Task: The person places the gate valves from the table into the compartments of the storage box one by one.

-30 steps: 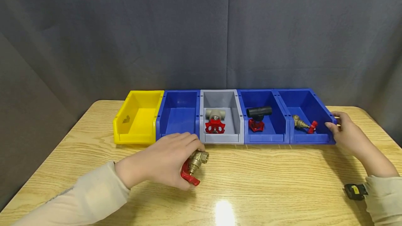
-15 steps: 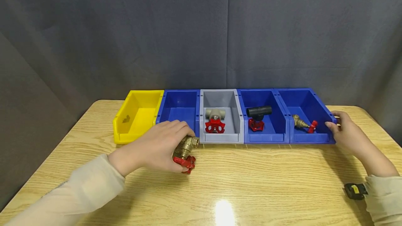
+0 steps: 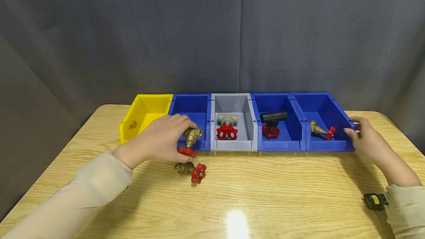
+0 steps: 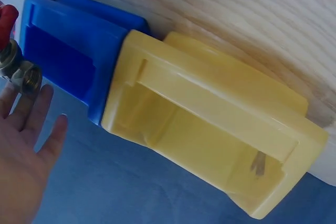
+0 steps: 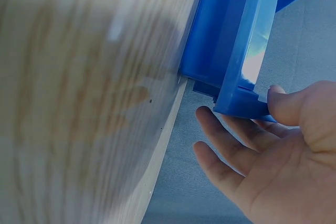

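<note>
A dark grey cloth point(image 3: 199, 28) hangs across the whole background behind the table point(image 3: 282, 194), with a vertical seam point(image 3: 240, 40) near the middle and soft folds and creases toward both sides. The table has a pale yellow-brown wood-grain top, and its far corners are rounded. A bright patch of glare point(image 3: 237, 225) lies on the glossy surface at the near edge of the head view. In both wrist views the cloth looks bluer and the wood paler.
</note>
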### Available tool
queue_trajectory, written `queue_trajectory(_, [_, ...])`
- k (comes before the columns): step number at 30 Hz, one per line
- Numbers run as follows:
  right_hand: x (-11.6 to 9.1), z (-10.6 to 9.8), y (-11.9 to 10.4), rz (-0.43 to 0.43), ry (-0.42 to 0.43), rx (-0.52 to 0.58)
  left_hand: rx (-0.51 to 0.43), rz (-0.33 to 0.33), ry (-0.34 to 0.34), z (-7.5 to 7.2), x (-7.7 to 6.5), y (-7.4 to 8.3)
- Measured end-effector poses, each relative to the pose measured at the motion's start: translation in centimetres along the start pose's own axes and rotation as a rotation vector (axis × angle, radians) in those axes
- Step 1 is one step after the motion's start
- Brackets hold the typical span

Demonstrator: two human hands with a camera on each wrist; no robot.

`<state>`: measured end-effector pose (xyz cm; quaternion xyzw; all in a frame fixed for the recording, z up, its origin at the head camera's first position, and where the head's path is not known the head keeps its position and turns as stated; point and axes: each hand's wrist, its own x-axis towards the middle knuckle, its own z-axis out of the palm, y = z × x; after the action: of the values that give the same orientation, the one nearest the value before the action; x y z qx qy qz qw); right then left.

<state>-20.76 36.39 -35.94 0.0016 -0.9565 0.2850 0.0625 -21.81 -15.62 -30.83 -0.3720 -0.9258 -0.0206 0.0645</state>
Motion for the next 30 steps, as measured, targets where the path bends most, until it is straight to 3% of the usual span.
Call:
queue_trajectory(22, [0.0, 0.0, 0.1, -0.011, 0.013, 0.002, -0.027, -0.127, -0.061, 0.3, 2.1, -2.6])
queue_trajectory(30, [0.0, 0.1, 0.0, 0.002, 0.012, 0.004, 0.023, -0.119, -0.072, 0.2, 3.0, -2.9])
